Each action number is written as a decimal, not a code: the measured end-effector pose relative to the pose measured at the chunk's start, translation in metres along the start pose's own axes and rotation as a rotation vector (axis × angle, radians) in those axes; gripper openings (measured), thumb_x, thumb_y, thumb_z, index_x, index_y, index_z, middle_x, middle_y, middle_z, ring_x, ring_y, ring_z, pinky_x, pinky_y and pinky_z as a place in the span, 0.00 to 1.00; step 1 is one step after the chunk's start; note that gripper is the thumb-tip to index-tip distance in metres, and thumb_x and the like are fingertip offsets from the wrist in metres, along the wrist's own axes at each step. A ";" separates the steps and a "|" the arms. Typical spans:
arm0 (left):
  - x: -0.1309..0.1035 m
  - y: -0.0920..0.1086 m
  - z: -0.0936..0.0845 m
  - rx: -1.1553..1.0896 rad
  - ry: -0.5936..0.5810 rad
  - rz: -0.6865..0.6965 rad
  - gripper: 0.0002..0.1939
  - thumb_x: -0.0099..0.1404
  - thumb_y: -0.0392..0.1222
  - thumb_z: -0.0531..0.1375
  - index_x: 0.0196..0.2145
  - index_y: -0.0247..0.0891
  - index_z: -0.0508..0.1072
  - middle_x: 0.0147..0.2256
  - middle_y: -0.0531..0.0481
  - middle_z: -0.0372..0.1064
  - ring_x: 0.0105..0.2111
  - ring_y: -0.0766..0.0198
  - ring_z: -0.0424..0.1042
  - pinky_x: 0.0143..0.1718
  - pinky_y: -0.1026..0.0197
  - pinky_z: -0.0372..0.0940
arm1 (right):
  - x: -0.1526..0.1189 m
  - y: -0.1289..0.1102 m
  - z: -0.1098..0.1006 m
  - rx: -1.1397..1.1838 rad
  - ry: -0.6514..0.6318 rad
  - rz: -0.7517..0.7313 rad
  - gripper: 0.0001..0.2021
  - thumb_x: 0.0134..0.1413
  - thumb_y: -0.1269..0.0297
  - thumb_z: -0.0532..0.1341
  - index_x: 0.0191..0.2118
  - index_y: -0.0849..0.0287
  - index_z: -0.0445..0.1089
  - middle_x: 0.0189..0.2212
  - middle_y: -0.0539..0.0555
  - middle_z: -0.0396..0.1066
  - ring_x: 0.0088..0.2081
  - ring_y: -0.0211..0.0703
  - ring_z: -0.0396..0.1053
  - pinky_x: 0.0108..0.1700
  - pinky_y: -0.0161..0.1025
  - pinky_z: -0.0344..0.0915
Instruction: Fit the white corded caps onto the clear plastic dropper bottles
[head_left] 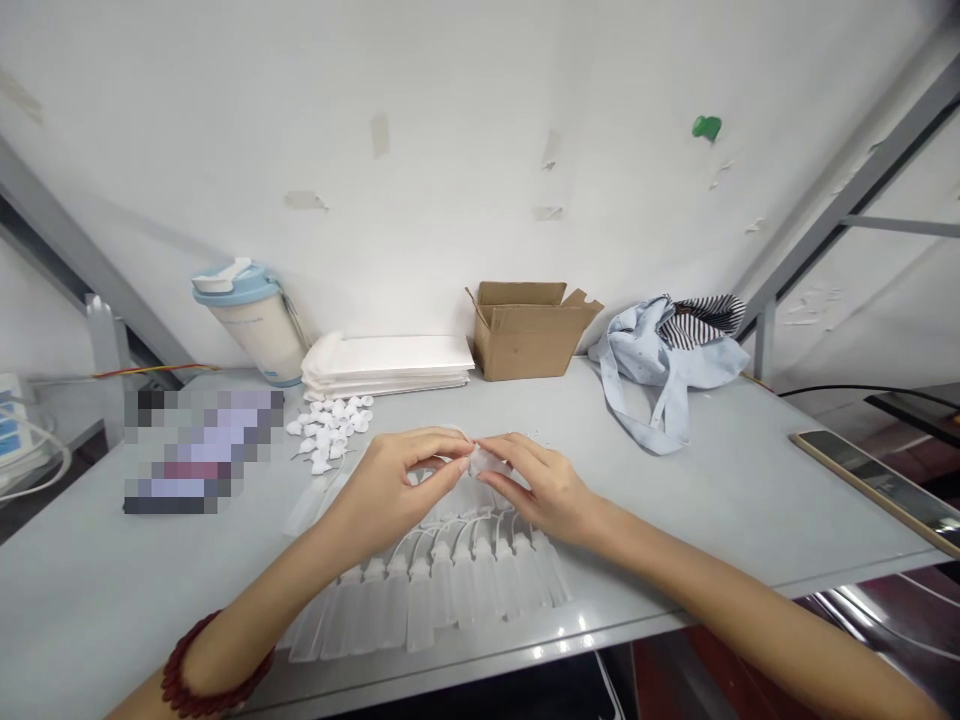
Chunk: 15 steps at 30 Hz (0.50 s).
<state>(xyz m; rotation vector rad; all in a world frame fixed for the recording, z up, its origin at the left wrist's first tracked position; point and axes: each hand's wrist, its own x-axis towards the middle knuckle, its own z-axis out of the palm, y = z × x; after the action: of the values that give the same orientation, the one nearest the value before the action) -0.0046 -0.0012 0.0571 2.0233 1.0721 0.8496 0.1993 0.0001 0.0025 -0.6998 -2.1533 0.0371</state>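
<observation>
Bottle [491,462], one, small, frosted translucent, at frame centre; left hand [397,488] pinched on its left end, right hand [546,485] clamped around its body. Lower centre: row of bottles [421,605], over ten, overlapping. Left of centre: white caps [328,428], heaped, exact count unclear. Above centre: one cardboard box [525,343].

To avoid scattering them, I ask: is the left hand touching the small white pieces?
Apart. The head view shows grey tabletop between the left hand and the small white pieces.
</observation>
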 end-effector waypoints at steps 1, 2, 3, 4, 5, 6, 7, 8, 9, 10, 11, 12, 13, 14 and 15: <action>0.000 0.000 0.001 0.002 0.008 0.008 0.10 0.63 0.41 0.57 0.37 0.43 0.79 0.42 0.51 0.76 0.45 0.56 0.73 0.43 0.58 0.71 | 0.000 0.000 0.000 0.004 0.007 0.011 0.18 0.62 0.70 0.55 0.56 0.59 0.58 0.40 0.59 0.71 0.40 0.43 0.72 0.38 0.40 0.73; 0.000 0.000 0.001 0.003 0.019 0.018 0.10 0.63 0.41 0.57 0.37 0.42 0.79 0.42 0.50 0.76 0.46 0.56 0.73 0.44 0.58 0.70 | 0.000 0.000 0.000 0.008 0.015 0.020 0.18 0.62 0.70 0.55 0.57 0.58 0.58 0.40 0.59 0.71 0.39 0.43 0.71 0.38 0.40 0.73; 0.000 0.000 0.002 0.001 0.029 0.028 0.10 0.63 0.41 0.58 0.37 0.42 0.79 0.42 0.50 0.77 0.47 0.55 0.72 0.46 0.57 0.70 | 0.001 -0.001 0.000 0.014 0.023 0.028 0.18 0.62 0.70 0.55 0.57 0.58 0.58 0.40 0.59 0.71 0.40 0.43 0.71 0.38 0.40 0.73; 0.000 0.000 0.002 -0.007 0.041 0.034 0.10 0.63 0.41 0.58 0.37 0.42 0.79 0.42 0.50 0.77 0.47 0.55 0.72 0.47 0.57 0.69 | 0.001 -0.001 0.000 0.022 0.028 0.034 0.18 0.63 0.70 0.55 0.57 0.58 0.58 0.41 0.59 0.71 0.40 0.43 0.71 0.38 0.40 0.73; 0.000 0.001 0.002 -0.029 0.055 0.031 0.09 0.62 0.41 0.58 0.36 0.41 0.79 0.42 0.50 0.77 0.47 0.55 0.73 0.48 0.57 0.69 | 0.002 -0.002 0.000 0.029 0.032 0.037 0.18 0.63 0.70 0.55 0.57 0.58 0.58 0.41 0.59 0.70 0.41 0.43 0.71 0.39 0.41 0.73; 0.001 0.001 0.002 -0.064 0.065 0.017 0.09 0.62 0.41 0.59 0.35 0.41 0.79 0.41 0.50 0.77 0.46 0.56 0.73 0.48 0.57 0.69 | 0.002 -0.002 -0.001 0.036 0.036 0.036 0.18 0.63 0.70 0.54 0.57 0.58 0.59 0.41 0.59 0.70 0.41 0.43 0.71 0.39 0.41 0.73; 0.001 0.002 0.002 -0.111 0.066 -0.008 0.08 0.61 0.41 0.60 0.34 0.40 0.79 0.41 0.50 0.77 0.45 0.56 0.74 0.47 0.58 0.70 | 0.002 -0.003 -0.001 0.044 0.041 0.034 0.17 0.63 0.70 0.54 0.57 0.58 0.59 0.41 0.59 0.70 0.41 0.43 0.71 0.39 0.41 0.73; 0.002 0.003 0.002 -0.168 0.060 -0.041 0.07 0.61 0.41 0.60 0.32 0.40 0.79 0.40 0.50 0.77 0.44 0.57 0.74 0.46 0.60 0.70 | 0.002 -0.004 -0.001 0.053 0.046 0.031 0.17 0.63 0.71 0.54 0.57 0.58 0.59 0.41 0.59 0.70 0.41 0.43 0.70 0.39 0.41 0.73; 0.002 0.003 0.001 -0.226 0.049 -0.075 0.06 0.60 0.41 0.61 0.31 0.40 0.79 0.40 0.50 0.77 0.43 0.58 0.75 0.45 0.61 0.71 | 0.002 -0.005 -0.001 0.061 0.052 0.029 0.17 0.63 0.71 0.55 0.57 0.58 0.59 0.40 0.59 0.70 0.41 0.43 0.70 0.39 0.41 0.73; 0.003 0.004 0.001 -0.278 0.036 -0.107 0.05 0.60 0.41 0.62 0.30 0.40 0.78 0.39 0.51 0.77 0.42 0.59 0.75 0.44 0.62 0.71 | 0.002 -0.006 -0.001 0.070 0.060 0.024 0.17 0.62 0.71 0.55 0.56 0.58 0.59 0.40 0.59 0.70 0.41 0.43 0.70 0.39 0.41 0.73; 0.003 0.004 0.000 -0.319 0.023 -0.136 0.05 0.59 0.41 0.63 0.30 0.40 0.78 0.38 0.51 0.77 0.41 0.59 0.75 0.43 0.62 0.71 | 0.002 -0.007 -0.001 0.078 0.068 0.020 0.17 0.62 0.72 0.55 0.56 0.58 0.59 0.40 0.59 0.70 0.41 0.43 0.70 0.39 0.41 0.73; 0.003 0.004 0.000 -0.346 0.013 -0.159 0.04 0.58 0.41 0.64 0.30 0.40 0.77 0.37 0.52 0.77 0.40 0.60 0.76 0.43 0.63 0.71 | 0.001 -0.008 -0.001 0.085 0.076 0.017 0.18 0.61 0.72 0.56 0.56 0.58 0.59 0.40 0.59 0.70 0.41 0.43 0.70 0.39 0.41 0.73; 0.004 0.003 0.000 -0.364 0.009 -0.177 0.04 0.58 0.41 0.64 0.31 0.40 0.77 0.36 0.52 0.77 0.39 0.61 0.76 0.42 0.63 0.71 | 0.001 -0.009 -0.001 0.088 0.082 0.015 0.18 0.61 0.72 0.56 0.56 0.58 0.59 0.40 0.59 0.70 0.40 0.43 0.70 0.38 0.41 0.73; 0.004 0.003 0.001 -0.374 0.009 -0.190 0.04 0.57 0.41 0.65 0.31 0.40 0.77 0.35 0.53 0.77 0.38 0.62 0.76 0.41 0.64 0.71 | 0.001 -0.010 -0.002 0.089 0.088 0.013 0.18 0.61 0.72 0.56 0.56 0.58 0.59 0.40 0.58 0.71 0.40 0.43 0.70 0.38 0.41 0.73; 0.004 0.003 0.001 -0.379 0.008 -0.197 0.04 0.57 0.41 0.65 0.31 0.40 0.76 0.34 0.53 0.76 0.37 0.62 0.76 0.40 0.64 0.71 | 0.000 -0.011 -0.002 0.089 0.092 0.014 0.18 0.61 0.72 0.56 0.56 0.58 0.60 0.39 0.58 0.71 0.40 0.43 0.70 0.37 0.41 0.73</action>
<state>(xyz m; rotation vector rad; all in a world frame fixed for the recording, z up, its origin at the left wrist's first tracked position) -0.0010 0.0006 0.0595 1.5757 1.0082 0.8823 0.1954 -0.0090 0.0067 -0.6527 -2.0464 0.1056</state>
